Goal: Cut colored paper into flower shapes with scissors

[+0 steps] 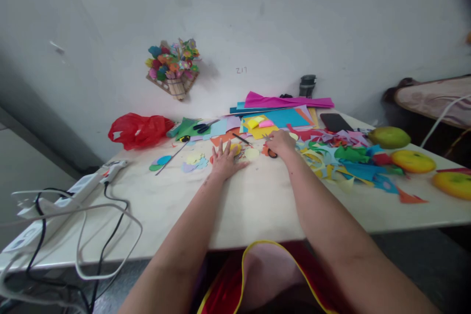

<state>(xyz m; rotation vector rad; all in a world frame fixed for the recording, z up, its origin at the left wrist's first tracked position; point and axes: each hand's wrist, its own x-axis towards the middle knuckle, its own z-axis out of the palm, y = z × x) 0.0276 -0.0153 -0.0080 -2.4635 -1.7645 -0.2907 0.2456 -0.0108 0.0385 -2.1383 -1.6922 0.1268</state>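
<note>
Head | left hand [222, 161] with fingers wide on tabletop [257, 201] | right hand [282, 143] at scissors [272, 153], cannot tell if holding | could bump pale circle [252, 154] by slipping, being so near

Both arms are bare as far as they show, from the left forearm [191, 225] and right forearm [320, 201] to the left hand [224, 161] and right hand [282, 144]. Each forearm bears a few small dark spots (like moles), some of them close to the wrist. At the near edge, between the arms, shows a deep red garment [217, 299]. A narrow bright yellow trim [242, 279] bends in a tall, rounded arch along its edge, framing a pale, pinkish-grey panel [272, 265] that darkens towards the near side.
</note>
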